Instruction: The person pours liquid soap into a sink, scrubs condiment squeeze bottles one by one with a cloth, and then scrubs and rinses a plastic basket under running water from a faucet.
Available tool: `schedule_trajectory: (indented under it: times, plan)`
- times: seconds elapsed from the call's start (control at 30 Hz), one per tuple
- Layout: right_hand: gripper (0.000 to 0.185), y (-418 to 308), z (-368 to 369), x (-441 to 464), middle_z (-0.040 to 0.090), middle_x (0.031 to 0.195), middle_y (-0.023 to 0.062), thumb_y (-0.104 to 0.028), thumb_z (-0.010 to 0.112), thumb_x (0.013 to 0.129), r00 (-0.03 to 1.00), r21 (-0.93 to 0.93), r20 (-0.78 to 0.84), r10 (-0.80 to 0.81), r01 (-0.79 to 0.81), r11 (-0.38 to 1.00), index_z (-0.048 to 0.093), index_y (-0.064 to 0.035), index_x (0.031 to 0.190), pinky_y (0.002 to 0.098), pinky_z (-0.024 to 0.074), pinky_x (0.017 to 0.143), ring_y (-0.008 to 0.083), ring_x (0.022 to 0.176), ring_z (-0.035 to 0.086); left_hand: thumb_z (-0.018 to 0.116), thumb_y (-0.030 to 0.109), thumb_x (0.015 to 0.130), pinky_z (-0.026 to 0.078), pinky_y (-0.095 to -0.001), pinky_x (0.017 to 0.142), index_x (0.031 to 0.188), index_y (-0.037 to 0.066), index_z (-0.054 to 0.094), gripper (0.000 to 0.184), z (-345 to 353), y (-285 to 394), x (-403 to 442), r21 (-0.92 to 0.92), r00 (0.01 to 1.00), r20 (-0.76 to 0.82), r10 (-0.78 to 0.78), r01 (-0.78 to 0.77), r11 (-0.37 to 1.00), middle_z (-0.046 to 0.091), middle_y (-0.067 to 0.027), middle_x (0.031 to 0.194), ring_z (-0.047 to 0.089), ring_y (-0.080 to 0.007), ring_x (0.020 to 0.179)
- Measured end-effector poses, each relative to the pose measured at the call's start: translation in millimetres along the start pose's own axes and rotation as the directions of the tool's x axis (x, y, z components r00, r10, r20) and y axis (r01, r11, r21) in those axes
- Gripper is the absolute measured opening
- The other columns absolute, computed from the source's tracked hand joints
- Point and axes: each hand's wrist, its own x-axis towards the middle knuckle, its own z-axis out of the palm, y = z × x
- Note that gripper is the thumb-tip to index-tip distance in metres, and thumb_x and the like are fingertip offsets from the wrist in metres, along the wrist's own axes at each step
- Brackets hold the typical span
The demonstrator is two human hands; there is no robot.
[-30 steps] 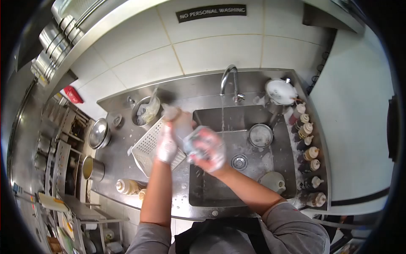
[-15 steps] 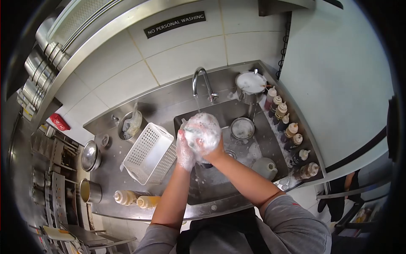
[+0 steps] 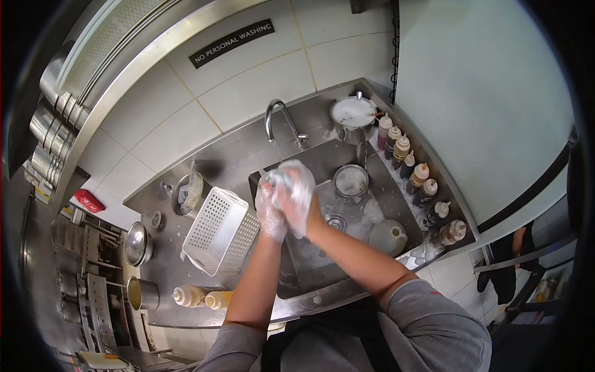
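Over the sink (image 3: 338, 254), both my hands are closed around a foam-covered, rounded, see-through thing (image 3: 301, 175); suds and blur hide its exact kind. My left hand (image 3: 269, 209) grips its left side, coated in lather up to the wrist. Across its right and front side lies my right hand (image 3: 294, 204), partly hidden by foam. Just above them a thin stream of water runs from the curved faucet (image 3: 273, 121). A small round metal strainer (image 3: 351, 180) with suds sits in the sink to the right, and a translucent jug (image 3: 387, 237) lies nearer me.
Left of the sink is a white perforated basket (image 3: 217, 232), with a metal pot (image 3: 186, 201) behind it. Two sauce bottles (image 3: 189, 296) lie near the front edge. A pot of suds (image 3: 353, 118) and several squeeze bottles (image 3: 401, 147) line the right side.
My right hand has shifted up and across the front of the foamy thing, which now looks smaller and more blurred. The whole view has shifted slightly.
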Motion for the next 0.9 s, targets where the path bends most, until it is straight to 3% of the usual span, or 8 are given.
schedule_trajectory:
  times: [0.1, 0.2, 0.27, 0.4, 0.57, 0.67, 0.77, 0.9]
  plan:
    - [0.026, 27.2, -14.5, -34.9, 0.056, 0.096, 0.0156, -0.009, 0.059, 0.073, 0.892, -0.317, 0.092, -0.443, 0.447, 0.836, 0.056, -0.0067, 0.1, 0.04, 0.0445, 0.082, 0.0338, 0.093, 0.054, 0.041, 0.057, 0.087, 0.048, -0.0364, 0.08, 0.113, 0.004, 0.047, 0.059, -10.5, 5.1, 11.4, -0.024, 0.997, -0.06, -0.038, 0.037, 0.999, 0.057, -0.01, 0.097, 0.057, -0.0228, 0.088]
    - [0.021, 49.4, -19.3, -50.6, 0.056, 0.101, 0.0133, -0.013, 0.056, 0.08, 0.992, 0.181, -0.047, 0.114, -0.104, 0.978, 0.055, -0.0053, 0.099, 0.0385, 0.0438, 0.083, 0.0274, 0.096, 0.054, 0.04, 0.065, 0.083, 0.049, -0.0358, 0.071, 0.11, 0.005, 0.048, 0.066, 0.1, 5.0, 16.0, 0.003, 0.998, 0.0, -0.066, 0.066, 0.998, 0.057, -0.0109, 0.09, 0.057, -0.0233, 0.08]
    - [0.019, 76.7, -10.5, -49.1, 0.058, 0.098, 0.0071, -0.02, 0.049, 0.087, 0.678, 0.759, 0.21, 0.705, -0.567, 0.319, 0.056, -0.007, 0.098, 0.0353, 0.0478, 0.074, 0.0196, 0.087, 0.058, 0.038, 0.077, 0.072, 0.049, -0.0355, 0.071, 0.112, 0.003, 0.048, 0.085, -12.6, -2.1, 23.2, -0.119, 0.945, 0.263, -0.195, 0.232, 0.965, 0.057, -0.0114, 0.092, 0.057, -0.0237, 0.082]
    - [0.025, 96.4, -17.5, -62.5, 0.061, 0.094, 0.0067, -0.027, 0.041, 0.091, 0.448, 0.585, 0.779, 0.438, -0.77, -0.253, 0.055, -0.0085, 0.101, 0.0354, 0.0491, 0.071, 0.0194, 0.083, 0.06, 0.046, 0.077, 0.069, 0.047, -0.0372, 0.081, 0.12, -0.001, 0.044, 0.093, -32.7, -29.0, 32.1, -0.146, 0.814, 0.526, -0.246, 0.372, 0.917, 0.056, -0.0139, 0.108, 0.058, -0.0257, 0.093]
    - [0.027, 99.5, -18.1, -54.2, 0.059, 0.095, 0.0084, -0.026, 0.045, 0.089, 0.658, 0.719, 0.253, 0.709, -0.618, 0.317, 0.053, -0.0073, 0.107, 0.0382, 0.0478, 0.076, 0.0232, 0.088, 0.059, 0.061, 0.035, 0.083, 0.039, -0.0325, 0.094, 0.128, 0.0, 0.038, 0.062, -3.1, -35.8, -4.1, 0.417, 0.98, 0.196, 0.026, -0.107, 0.902, 0.053, -0.0117, 0.115, 0.051, -0.0193, 0.106]
    - [0.039, 71.5, -19.5, -46.9, 0.052, 0.106, 0.013, -0.022, 0.063, 0.073, 0.978, -0.146, -0.167, -0.123, 0.099, 0.984, 0.052, -0.0044, 0.106, 0.0455, 0.0411, 0.088, 0.0344, 0.1, 0.051, 0.049, 0.051, 0.087, 0.037, -0.0324, 0.095, 0.128, 0.004, 0.04, 0.064, 6.3, -33.1, -6.5, 0.538, 0.999, -0.038, 0.007, 0.014, 0.843, 0.052, -0.0104, 0.119, 0.049, -0.0196, 0.111]
    - [0.043, 71.2, -29.1, -27.6, 0.05, 0.105, 0.0153, -0.023, 0.066, 0.067, 0.79, -0.201, 0.218, -0.573, 0.611, 0.766, 0.054, -0.0046, 0.104, 0.0462, 0.0391, 0.089, 0.0364, 0.102, 0.048, 0.035, 0.062, 0.086, 0.037, -0.0342, 0.098, 0.13, 0.007, 0.04, 0.07, -12.6, -25.6, 2.0, -0.047, 0.927, 0.05, -0.371, 0.373, 0.926, 0.049, -0.0101, 0.124, 0.046, -0.0212, 0.116]
    - [0.031, 69.8, -13.7, -7.1, 0.054, 0.102, 0.0141, -0.019, 0.061, 0.074, 0.869, 0.515, 0.189, 0.457, -0.484, 0.708, 0.058, -0.0069, 0.102, 0.0411, 0.0423, 0.087, 0.0316, 0.099, 0.052, 0.028, 0.067, 0.085, 0.035, -0.0367, 0.1, 0.132, 0.009, 0.037, 0.075, -9.3, -33.1, -2.7, 0.01, 0.923, 0.022, -0.385, 0.385, 0.923, 0.045, -0.0082, 0.13, 0.044, -0.0221, 0.119]
